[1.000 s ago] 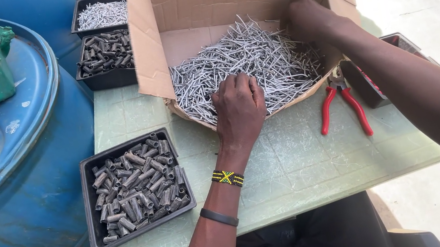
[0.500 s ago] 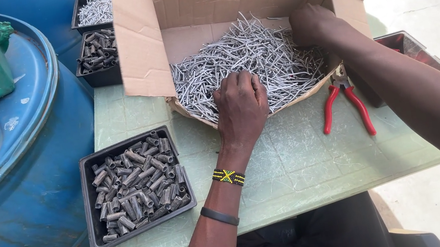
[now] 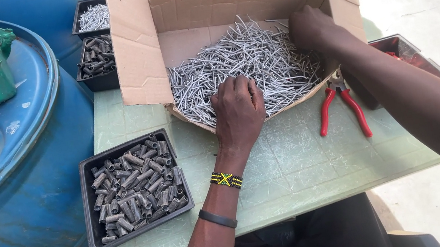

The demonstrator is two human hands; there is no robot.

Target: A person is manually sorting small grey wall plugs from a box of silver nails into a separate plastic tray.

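An open cardboard box (image 3: 138,53) lies tipped toward me on a pale green table (image 3: 300,169), filled with a heap of short bent grey wire pieces (image 3: 258,65). My left hand (image 3: 239,111) rests palm down on the front of the heap, fingers curled into the wires. My right hand (image 3: 312,29) reaches into the box at its right side and presses on the pile near the right flap. Whether either hand has wires pinched in it is hidden by the fingers.
A black tray of small grey metal tubes (image 3: 135,187) sits at the table's front left. Red-handled pliers (image 3: 341,108) lie right of the box, beside a dark tray (image 3: 399,46). Two more black trays (image 3: 96,55) stand behind. A blue drum (image 3: 18,177) stands left.
The view has shifted slightly, so the box sits further left. My right hand has moved a little deeper into the pile. My left hand stays on the wires.
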